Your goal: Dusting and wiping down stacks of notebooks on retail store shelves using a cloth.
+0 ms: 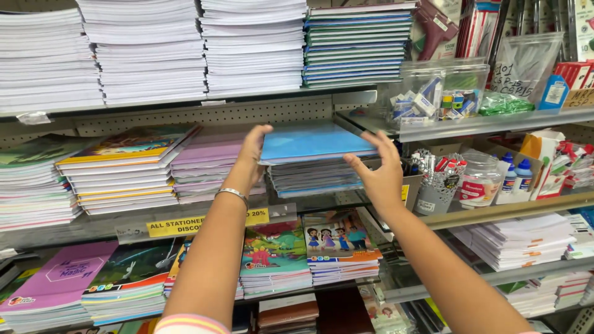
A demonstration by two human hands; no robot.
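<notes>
Left hand [250, 162] and right hand [378, 175], fingers spread and pressed on the two short edges of blue notebook [312, 141]; held between the fingertips, just above blue stack [315, 176], perhaps touching it. Purple notebooks [207, 162] just beyond left fingers

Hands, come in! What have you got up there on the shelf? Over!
Left hand and right hand grip the blue notebook at its two ends. It sits just above its stack. Purple notebooks close on the left, none touching.
</notes>
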